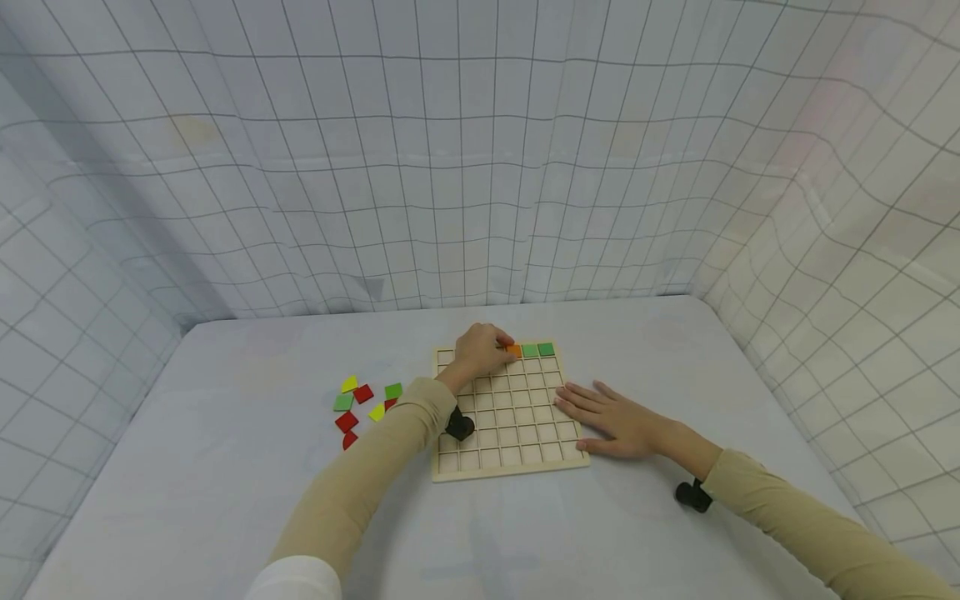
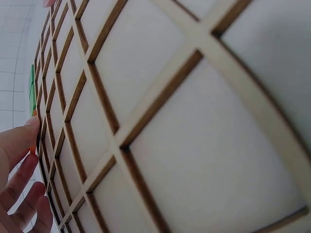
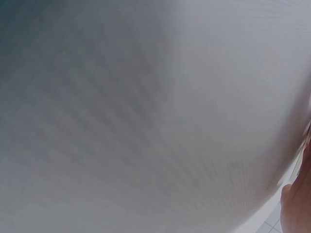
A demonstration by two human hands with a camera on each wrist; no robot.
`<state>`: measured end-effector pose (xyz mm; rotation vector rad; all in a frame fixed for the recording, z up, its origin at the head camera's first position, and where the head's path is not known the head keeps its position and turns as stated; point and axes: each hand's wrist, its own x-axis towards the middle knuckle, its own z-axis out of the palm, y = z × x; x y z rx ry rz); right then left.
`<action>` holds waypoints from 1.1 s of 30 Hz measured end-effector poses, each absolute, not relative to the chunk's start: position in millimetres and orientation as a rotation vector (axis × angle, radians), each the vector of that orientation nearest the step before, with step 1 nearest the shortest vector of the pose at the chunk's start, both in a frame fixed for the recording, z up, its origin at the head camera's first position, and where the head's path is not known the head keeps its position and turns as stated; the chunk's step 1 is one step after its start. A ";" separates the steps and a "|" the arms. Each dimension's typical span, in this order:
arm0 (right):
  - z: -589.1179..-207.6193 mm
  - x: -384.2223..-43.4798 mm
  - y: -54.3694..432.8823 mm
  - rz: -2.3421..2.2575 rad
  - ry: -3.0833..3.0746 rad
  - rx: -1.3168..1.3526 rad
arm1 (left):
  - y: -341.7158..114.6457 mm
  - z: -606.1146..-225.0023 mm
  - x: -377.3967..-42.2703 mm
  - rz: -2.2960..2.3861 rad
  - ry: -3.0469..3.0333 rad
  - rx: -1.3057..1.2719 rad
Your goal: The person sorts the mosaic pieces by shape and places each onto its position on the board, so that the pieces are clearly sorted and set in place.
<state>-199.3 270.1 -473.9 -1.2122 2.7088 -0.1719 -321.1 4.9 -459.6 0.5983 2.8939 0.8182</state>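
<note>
A wooden grid board [image 1: 517,476] with square cells lies on the table. My left hand [image 1: 480,350] reaches over its far edge and pinches an orange square tile [image 1: 514,352] between thumb and fingers, at a cell of the far row. In the left wrist view the orange tile [image 2: 34,138] shows as a thin strip by the fingertips. Right beside it, a light green tile [image 1: 530,351] and a darker green tile [image 1: 546,349] sit in the row's right-hand cells. My right hand [image 1: 618,422] lies flat, fingers spread, its fingertips on the board's right edge.
Left of the board, loose tiles are scattered: a red tile [image 1: 363,393], a green tile [image 1: 393,391], a yellow piece [image 1: 349,383] and several others, partly behind the left forearm. White grid-patterned curtains [image 1: 480,167] stand behind and at both sides of the table.
</note>
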 end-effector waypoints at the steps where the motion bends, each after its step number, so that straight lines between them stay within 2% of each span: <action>1: -474.0 -199.5 270.2 -0.171 2.707 -1.208 | 4.8 -459.6 -321.3 0.819 2.893 0.597; 33: -473.7 -198.3 269.8 -0.170 2.711 -1.204 | -6.3 -455.0 -312.0 0.889 2.877 0.589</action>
